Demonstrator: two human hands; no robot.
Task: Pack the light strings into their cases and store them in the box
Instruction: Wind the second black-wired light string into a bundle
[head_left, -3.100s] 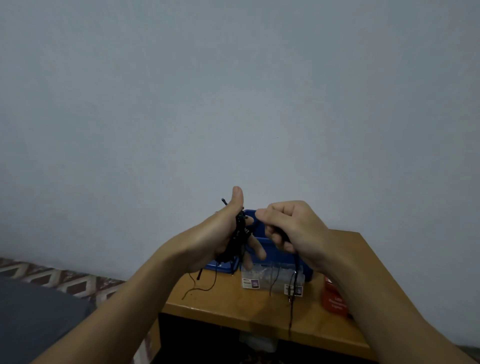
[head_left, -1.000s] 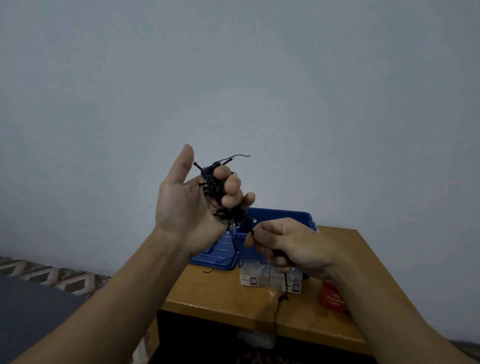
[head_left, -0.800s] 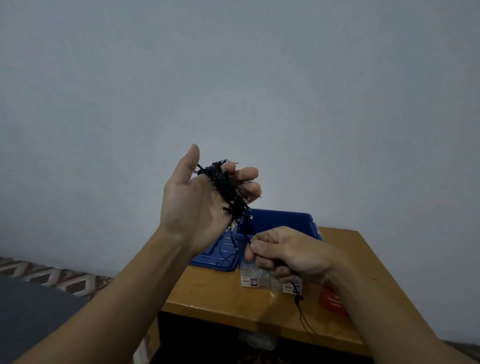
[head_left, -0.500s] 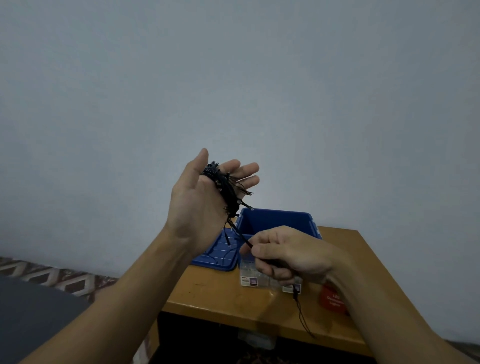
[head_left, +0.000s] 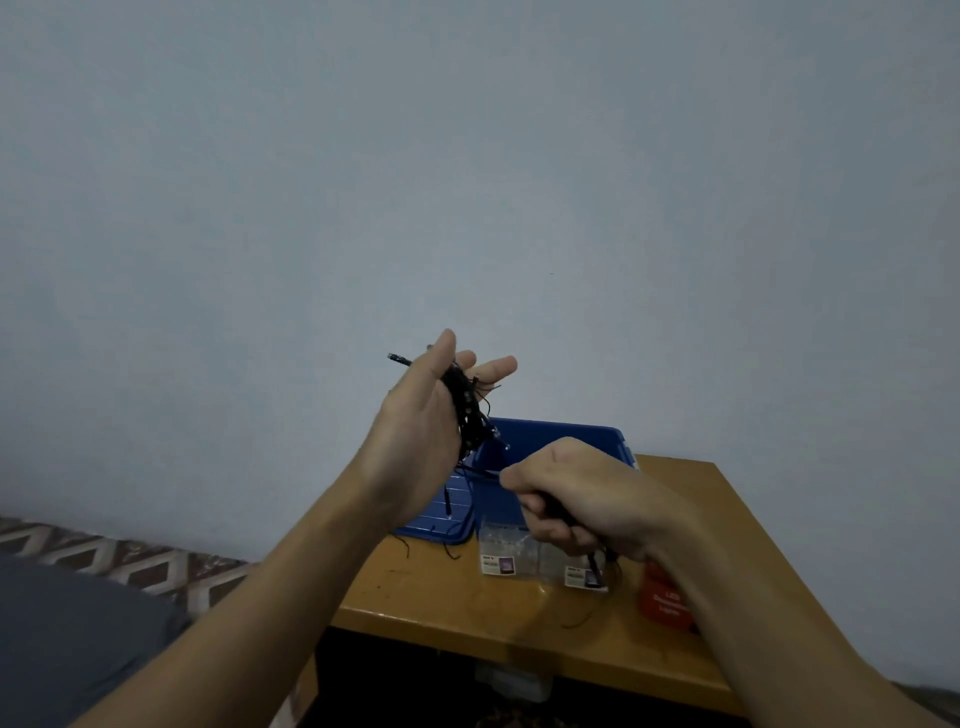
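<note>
Light string (head_left: 467, 410): black coil raised above the wooden table (head_left: 441, 597), in front of the open blue box (head_left: 561, 431) meant to store it. We use our left hand (head_left: 421, 431) as spool, fingers nearly straight, coil looped round them. Our right hand (head_left: 582, 499) curls tight, pinching the loose strand to feed it taut. Clear cases (head_left: 498, 545) lie below, within reach.

Wooden table (head_left: 441, 597), pale grey wall (head_left: 467, 156), patterned floor (head_left: 130, 564)
</note>
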